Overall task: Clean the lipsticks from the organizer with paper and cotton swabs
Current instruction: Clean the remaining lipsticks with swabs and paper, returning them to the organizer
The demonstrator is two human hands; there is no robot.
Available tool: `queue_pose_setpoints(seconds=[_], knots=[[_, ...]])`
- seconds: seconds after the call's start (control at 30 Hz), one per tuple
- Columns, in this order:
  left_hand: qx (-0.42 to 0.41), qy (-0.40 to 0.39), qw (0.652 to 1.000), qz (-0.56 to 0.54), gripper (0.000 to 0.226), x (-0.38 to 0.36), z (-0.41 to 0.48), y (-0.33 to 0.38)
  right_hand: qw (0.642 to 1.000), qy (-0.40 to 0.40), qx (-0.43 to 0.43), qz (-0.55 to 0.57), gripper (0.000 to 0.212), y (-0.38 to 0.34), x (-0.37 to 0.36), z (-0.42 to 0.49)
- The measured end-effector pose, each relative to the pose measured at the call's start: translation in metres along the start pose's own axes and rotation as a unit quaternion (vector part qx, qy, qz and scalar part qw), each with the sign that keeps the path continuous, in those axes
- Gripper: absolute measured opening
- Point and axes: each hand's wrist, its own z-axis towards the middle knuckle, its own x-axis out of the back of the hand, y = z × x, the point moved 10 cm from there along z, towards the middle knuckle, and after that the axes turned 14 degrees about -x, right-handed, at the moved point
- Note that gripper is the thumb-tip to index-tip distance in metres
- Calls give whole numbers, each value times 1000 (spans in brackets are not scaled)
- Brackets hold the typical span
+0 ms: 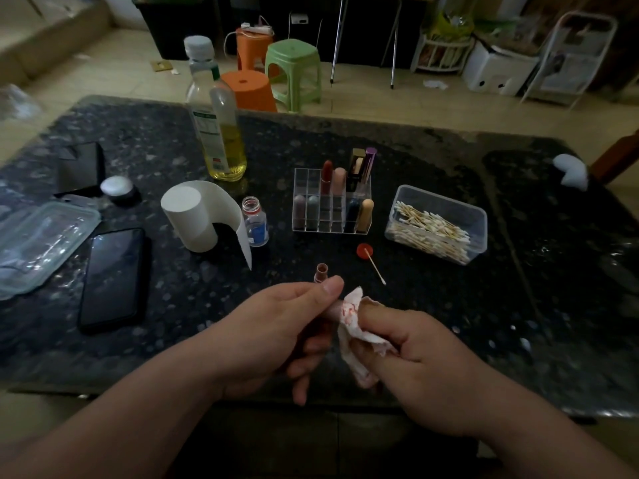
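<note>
A: Entry. We log the left hand (276, 326) curled round a lipstick (333, 309), thumb on top. The right hand (415, 357) pinches a crumpled paper (352, 318) against the tube. The paper shows red smears.

B: Agreed. Most of the tube is hidden by fingers and paper, so we cannot tell which end is being wiped.

A: Our judgement on method: turn the tube with the left fingers and let the paper stay put. Fold to an unstained patch first, or we only spread colour. Light pressure should do.

B: For seams we would use the loose cotton swab (375, 266), which lies just beside the red lid (364, 250).

A: Note on edges. The hands work low over the near edge of the table (518, 357). A dropped tube could roll off toward us.

B: We suggest shifting the work forward. A small brown cap (321, 271) stands just behind the left thumb and tips easily, we think.

A: Room: the phone (114, 278) lies to the left, and the organizer (332, 202) stands farther back at centre. The widest free stretch is to the right, in front of the swab box (439, 223).
</note>
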Motion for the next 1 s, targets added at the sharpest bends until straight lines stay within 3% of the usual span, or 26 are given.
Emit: queue_pose_setpoints(seconds=[0.13,0.17,0.27,0.3,0.33,0.37,0.4,0.43,0.5,0.53,0.57,0.63,0.7,0.8,0.9,1.0], knots=[[-32,12,999,17,34,1,-1,3,973,-82,-70,206,16,11,-10,2],[-51,26,997,57,35,4,-2,6,941,-131,-108,293,18,15,-18,0],[-145,78,944,285,41,18,-7,32,766,-326,-156,532,31,2,-44,-14],[-176,84,921,337,40,18,-9,42,723,-373,-143,564,38,-8,-47,-19],[-193,85,905,369,38,17,-11,46,705,-392,-134,575,39,-12,-49,-21],[-197,85,898,384,34,18,-11,48,716,-378,-139,571,38,-10,-49,-18],[-194,84,899,383,31,19,-10,46,753,-329,-152,549,40,-2,-48,-11],[-182,84,912,359,28,21,-8,42,813,-261,-160,495,39,10,-42,-4],[-131,98,960,227,29,24,-5,29,946,-110,-126,278,35,19,-20,3],[-91,109,981,134,33,25,-5,20,983,-58,-83,153,34,13,-12,4],[-48,116,991,54,41,24,-6,12,997,-24,-49,45,32,8,-7,4],[37,110,993,-2,68,21,-8,1,993,15,-11,-115,41,2,-3,3],[96,103,990,16,85,23,-12,-8,970,30,7,-241,56,-1,-6,2],[127,99,986,44,65,25,-13,-15,940,45,10,-338,62,1,-11,6],[126,86,987,44,50,22,-11,-16,936,65,-5,-345,62,4,-13,7],[102,81,990,49,45,19,-9,-12,985,23,-17,-172,47,7,-20,3]])
